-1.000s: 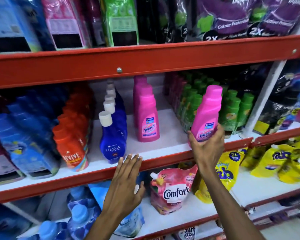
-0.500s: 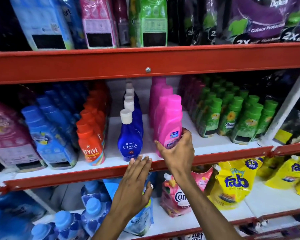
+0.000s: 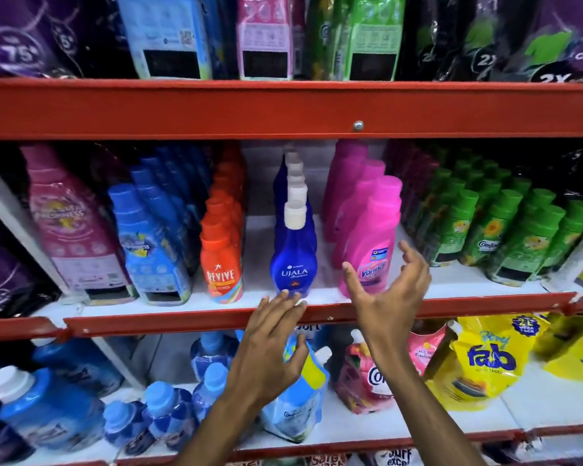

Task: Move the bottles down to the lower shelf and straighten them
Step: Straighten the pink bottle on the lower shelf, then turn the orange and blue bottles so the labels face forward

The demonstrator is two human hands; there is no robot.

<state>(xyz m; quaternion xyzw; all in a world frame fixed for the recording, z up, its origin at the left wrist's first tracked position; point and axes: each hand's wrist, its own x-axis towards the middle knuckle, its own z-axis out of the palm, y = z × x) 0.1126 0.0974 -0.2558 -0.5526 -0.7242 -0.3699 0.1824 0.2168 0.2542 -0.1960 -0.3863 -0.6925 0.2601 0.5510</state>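
On middle shelf (image 3: 468,290): pink Vanish bottle (image 3: 371,243) upright, cap up; right hand (image 3: 389,290) fingers released; left hand (image 3: 270,348) spread

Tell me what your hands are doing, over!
Right hand open, off the pink bottle. Left hand open at the shelf edge, fingertips near the blue bottle. Nothing blocking.

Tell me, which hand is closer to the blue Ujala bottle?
Left. The left hand has its fingertips right at the base of the front Ujala bottle. The right hand is open further right, in front of the pink Vanish bottle.
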